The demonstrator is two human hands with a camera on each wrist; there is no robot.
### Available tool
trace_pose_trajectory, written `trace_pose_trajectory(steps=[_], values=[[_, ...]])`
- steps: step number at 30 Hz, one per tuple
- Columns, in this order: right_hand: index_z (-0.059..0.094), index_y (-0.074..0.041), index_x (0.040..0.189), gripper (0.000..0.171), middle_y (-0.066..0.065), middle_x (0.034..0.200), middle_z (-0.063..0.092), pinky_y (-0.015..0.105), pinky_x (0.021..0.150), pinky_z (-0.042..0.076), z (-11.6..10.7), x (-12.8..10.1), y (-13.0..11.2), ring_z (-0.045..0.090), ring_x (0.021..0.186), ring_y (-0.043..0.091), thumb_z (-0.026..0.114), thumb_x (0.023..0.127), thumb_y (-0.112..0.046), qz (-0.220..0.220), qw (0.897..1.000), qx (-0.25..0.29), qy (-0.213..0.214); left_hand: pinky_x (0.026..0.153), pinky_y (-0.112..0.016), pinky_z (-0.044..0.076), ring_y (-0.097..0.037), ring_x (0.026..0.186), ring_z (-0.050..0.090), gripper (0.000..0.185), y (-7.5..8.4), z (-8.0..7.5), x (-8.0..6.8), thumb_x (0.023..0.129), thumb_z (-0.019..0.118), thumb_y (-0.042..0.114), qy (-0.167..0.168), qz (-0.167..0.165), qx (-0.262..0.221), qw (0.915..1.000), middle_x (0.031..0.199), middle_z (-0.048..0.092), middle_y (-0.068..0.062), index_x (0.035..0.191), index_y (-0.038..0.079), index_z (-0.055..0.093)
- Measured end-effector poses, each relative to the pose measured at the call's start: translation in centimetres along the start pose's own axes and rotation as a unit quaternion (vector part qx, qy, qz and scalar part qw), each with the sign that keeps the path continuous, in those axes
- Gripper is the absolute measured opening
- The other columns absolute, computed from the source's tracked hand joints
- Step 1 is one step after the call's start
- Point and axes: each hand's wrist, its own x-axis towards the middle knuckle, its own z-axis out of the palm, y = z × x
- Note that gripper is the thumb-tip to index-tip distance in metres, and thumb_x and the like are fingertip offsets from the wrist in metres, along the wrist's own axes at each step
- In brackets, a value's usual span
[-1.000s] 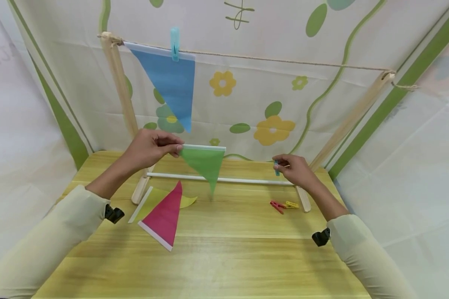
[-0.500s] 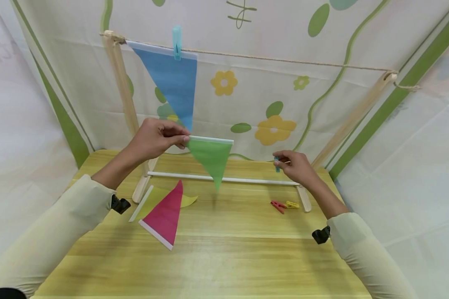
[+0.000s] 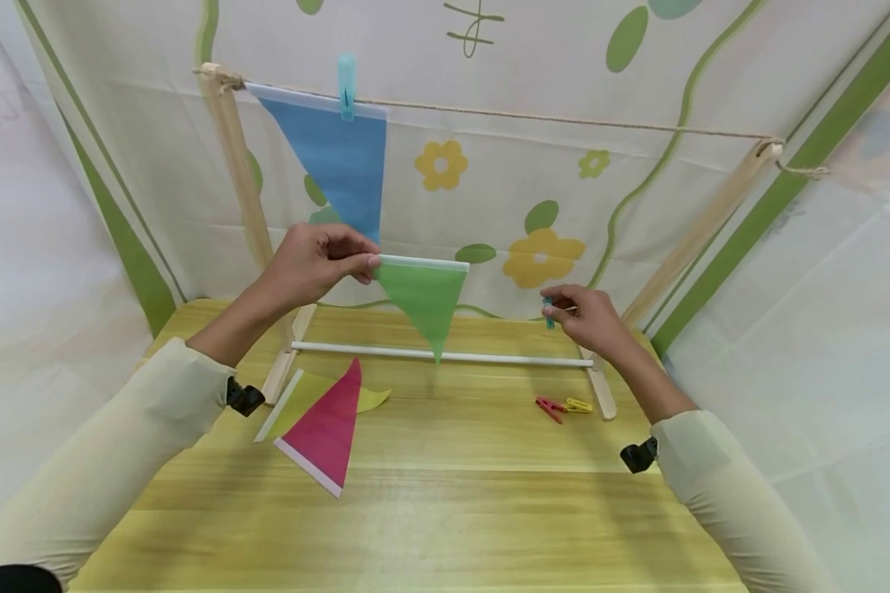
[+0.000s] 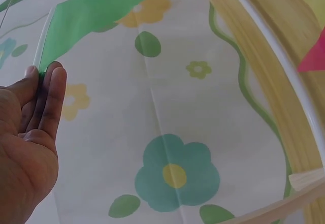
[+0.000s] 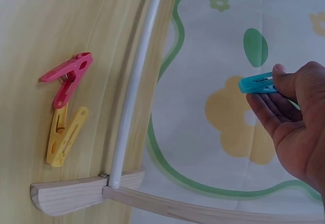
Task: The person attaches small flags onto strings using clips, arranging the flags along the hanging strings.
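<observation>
Hands: left hand [image 3: 307,265] pinched green flag [image 3: 421,301] below string [image 3: 564,121]; right hand [image 3: 586,317] gripped blue peg [image 3: 548,314]. Blue flag [image 3: 337,169] already pegged; pink flag [image 3: 326,428], yellow flag [image 3: 319,397] left on counter [image 3: 445,511].

Blue flag [image 3: 337,165] pegged on string, pink flag [image 3: 326,428], red clothespin [image 3: 549,408], yellow clothespin [image 3: 580,405]

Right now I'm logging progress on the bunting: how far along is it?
Done: a blue flag hangs pegged on the string. In hand: the left hand pinches a green flag by its corner, below the string, and the right hand holds a blue peg. Left: a pink flag and a yellow flag on the table, beside two spare pegs.
</observation>
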Motion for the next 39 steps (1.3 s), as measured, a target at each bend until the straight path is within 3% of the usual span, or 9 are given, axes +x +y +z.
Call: trace_pose_trajectory(steps=[12,20,27,33,39], values=[[0.066,0.000,0.153,0.041,0.026,0.140,0.073,0.062,0.108,0.063,-1.0,0.5,-1.2,0.073,0.129,0.047,0.065,0.117,-0.021,0.001,1.000,-0.008,0.000,0.079,-0.019,0.067,-0.001,0.080,0.079,0.012,1.0,0.0,1.3,0.106,0.075,-0.002,0.030,0.009,-0.001,0.9995,0.101,0.083,-0.027,0.116,-0.006,0.082],[0.066,0.000,0.152,0.041,0.026,0.138,0.074,0.062,0.107,0.064,-1.7,0.8,-1.8,0.074,0.128,0.047,0.065,0.117,-0.020,-0.005,1.000,-0.014,0.007,0.076,-0.016,0.064,0.002,0.083,0.078,0.015,2.0,-0.3,2.0,0.106,0.078,0.002,0.061,-0.012,-0.015,0.9979,0.107,0.082,-0.027,0.119,-0.004,0.082],[0.065,-0.001,0.154,0.042,0.026,0.141,0.073,0.062,0.108,0.063,-2.2,1.0,-2.4,0.074,0.129,0.046,0.065,0.117,-0.021,-0.005,1.000,-0.014,0.004,0.080,-0.017,0.066,-0.001,0.085,0.079,0.016,2.4,-0.3,2.4,0.105,0.077,-0.002,0.071,-0.013,-0.041,0.9965,0.103,0.083,-0.013,0.121,-0.006,0.081],[0.065,-0.002,0.155,0.043,0.025,0.146,0.072,0.061,0.109,0.063,-2.6,1.3,-2.9,0.073,0.130,0.044,0.064,0.118,-0.023,-0.004,1.000,-0.008,0.006,0.080,-0.029,0.070,-0.011,0.081,0.082,0.015,2.3,-0.2,2.7,0.106,0.076,-0.001,0.081,-0.004,-0.078,0.9937,0.097,0.085,0.002,0.120,-0.006,0.081],[0.065,-0.003,0.156,0.043,0.024,0.145,0.073,0.061,0.110,0.062,-3.1,1.5,-3.6,0.073,0.129,0.044,0.065,0.117,-0.022,-0.011,1.000,-0.004,0.011,0.081,-0.032,0.071,-0.010,0.080,0.082,0.016,2.6,-0.3,3.1,0.106,0.077,-0.002,0.096,0.003,-0.115,0.9888,0.095,0.085,0.003,0.120,-0.007,0.080]])
